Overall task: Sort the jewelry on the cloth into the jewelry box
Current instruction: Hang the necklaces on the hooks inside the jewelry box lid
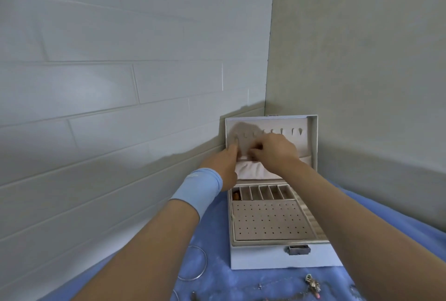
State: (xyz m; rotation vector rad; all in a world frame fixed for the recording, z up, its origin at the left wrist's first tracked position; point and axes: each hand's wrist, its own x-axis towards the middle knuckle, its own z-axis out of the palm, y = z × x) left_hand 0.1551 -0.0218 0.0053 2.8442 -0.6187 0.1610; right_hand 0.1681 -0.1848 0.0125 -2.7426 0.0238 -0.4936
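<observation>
The white jewelry box [265, 257] stands open on the blue cloth [217, 240], its lid [311, 136] upright in the wall corner. Both hands are inside the lid. My left hand [224, 163] has its index finger raised to the leftmost hook in the row. My right hand [277, 151] is beside it with fingertips pinched together just above the pink lid pocket [253, 170]; whether anything is between them is too small to see. A silver bangle [200, 274], a thin chain [260, 286] and a charm piece [313, 285] lie on the cloth in front of the box.
The box tray has a perforated earring panel [268, 218] and a row of small compartments; the leftmost one holds an orange item [236, 195]. A tiled wall runs along the left and a plain wall stands behind and to the right of the box.
</observation>
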